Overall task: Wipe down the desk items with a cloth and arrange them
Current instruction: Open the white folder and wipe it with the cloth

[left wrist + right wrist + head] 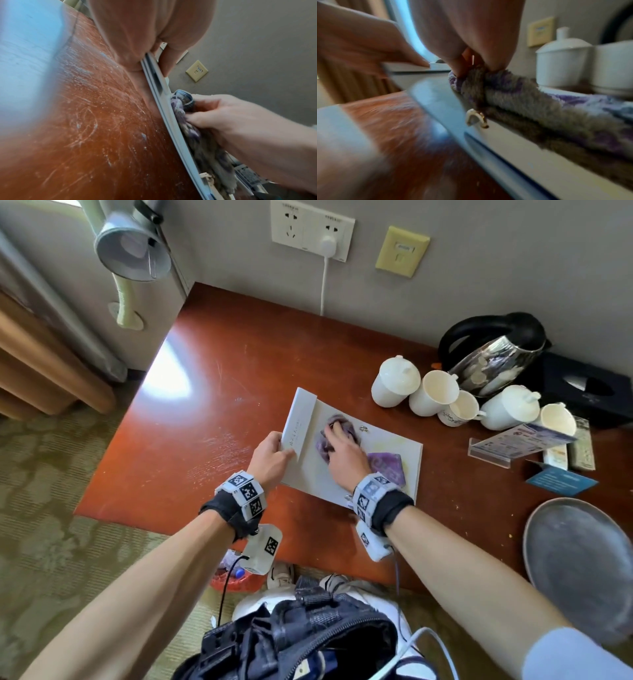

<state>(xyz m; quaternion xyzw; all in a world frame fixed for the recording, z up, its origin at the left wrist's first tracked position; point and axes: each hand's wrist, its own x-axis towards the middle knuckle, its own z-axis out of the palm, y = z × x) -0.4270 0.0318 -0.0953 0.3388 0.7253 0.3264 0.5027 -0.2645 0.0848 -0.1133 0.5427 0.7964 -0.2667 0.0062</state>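
Left hand [270, 458] pinches the binder [387, 450] flap at its left edge; right hand [346, 455] bunches the purple cloth [387, 467] on the open page, mid-desk [219, 392]. Right wrist view alone shows a metal ring [476, 118] beside the cloth. Bare desk left of the binder; mugs [433, 393] and kettle [496, 354] crowd the right.

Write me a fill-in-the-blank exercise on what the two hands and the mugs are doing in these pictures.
1. The right hand presses a purple ____ onto the open binder.
2. The left hand holds the binder's raised ____ at its left edge.
3. Of the five white mugs by the kettle, ____ wear lids.

Missing words: cloth; cover; two
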